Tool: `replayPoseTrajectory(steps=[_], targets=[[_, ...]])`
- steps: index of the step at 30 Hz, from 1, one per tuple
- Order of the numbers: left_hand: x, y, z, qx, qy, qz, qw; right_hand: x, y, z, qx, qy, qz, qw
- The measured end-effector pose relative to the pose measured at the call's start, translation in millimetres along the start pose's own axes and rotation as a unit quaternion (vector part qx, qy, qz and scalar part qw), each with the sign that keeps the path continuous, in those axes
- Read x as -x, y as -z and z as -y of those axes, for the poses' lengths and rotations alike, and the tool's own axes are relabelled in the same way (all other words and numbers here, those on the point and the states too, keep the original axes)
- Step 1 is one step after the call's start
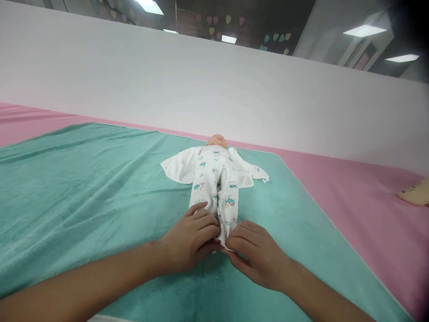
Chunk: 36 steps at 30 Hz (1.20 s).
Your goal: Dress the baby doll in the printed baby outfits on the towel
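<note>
A baby doll (217,141) lies on its back on a green blanket (144,156), its head toward the wall. White printed baby trousers (208,176) cover its legs and front. Spread beneath and beside its upper body is a white baby top (183,166), with one printed sleeve reaching right. My left hand (196,232) is closed on the lower end of the trousers, fingers over the cloth and thumb below. From the right, my right hand (254,250) pinches the same hem. The doll's feet are hidden by cloth and fingers.
Pink sheeting (362,210) shows around the green blanket. Behind the doll rises a white wall (201,85), with dark glass (248,22) and heart stickers above. A flat beige object (415,193) lies at the far right edge.
</note>
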<state>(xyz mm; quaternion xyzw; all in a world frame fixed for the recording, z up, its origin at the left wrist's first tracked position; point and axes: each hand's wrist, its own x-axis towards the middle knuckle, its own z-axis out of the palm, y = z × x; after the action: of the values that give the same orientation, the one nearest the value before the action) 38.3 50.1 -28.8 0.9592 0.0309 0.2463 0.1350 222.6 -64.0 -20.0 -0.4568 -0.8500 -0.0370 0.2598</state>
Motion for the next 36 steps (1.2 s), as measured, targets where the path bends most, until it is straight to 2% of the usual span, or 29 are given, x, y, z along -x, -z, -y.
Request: replayPoseTrajectory(steps=[5,10,12,14,17,20,24,28,31,33,36], targets=[[1.3,5.1,0.9,0.035,-0.01,-0.033,0.999,0.7,9.0,2.5,0.01,-0.015,-0.054,0.998],[1.0,12.4,0.4,0.063,-0.074,0.011,0.995,-7.1,5.9,3.8,-0.067,0.022,-0.012,0.997],[0.7,15.0,0.0,0.073,-0.089,0.026,0.993,-8.2,4.3,2.0,-0.105,0.017,-0.004,0.994],[0.8,17.1,0.8,0.095,-0.083,0.015,0.992,-8.1,4.6,0.1,-0.131,0.005,0.003,0.991],[1.5,18.0,6.4,0.109,-0.048,-0.037,0.992,-7.7,7.7,-1.1,-0.15,-0.006,0.017,0.988],[1.4,15.4,16.0,0.047,-0.009,-0.051,0.998,-8.1,9.2,0.1,-0.159,-0.015,0.019,0.987],[-0.4,8.1,24.2,-0.033,0.011,0.006,0.999,-7.8,4.6,4.0,-0.13,-0.003,0.03,0.991],[-1.9,3.9,21.8,-0.035,0.035,-0.014,0.999,-7.1,-3.5,8.1,-0.06,0.009,0.064,0.996],[-1.0,4.2,18.8,-0.039,0.041,-0.034,0.998,-8.2,-7.7,9.7,-0.037,-0.01,0.072,0.997],[0.3,5.2,18.0,-0.043,0.026,-0.032,0.998,-8.9,-9.0,9.6,-0.021,-0.021,0.069,0.997],[1.3,6.4,17.6,-0.043,-0.013,0.002,0.999,-7.8,-10.5,8.0,0.011,-0.019,0.067,0.998]])
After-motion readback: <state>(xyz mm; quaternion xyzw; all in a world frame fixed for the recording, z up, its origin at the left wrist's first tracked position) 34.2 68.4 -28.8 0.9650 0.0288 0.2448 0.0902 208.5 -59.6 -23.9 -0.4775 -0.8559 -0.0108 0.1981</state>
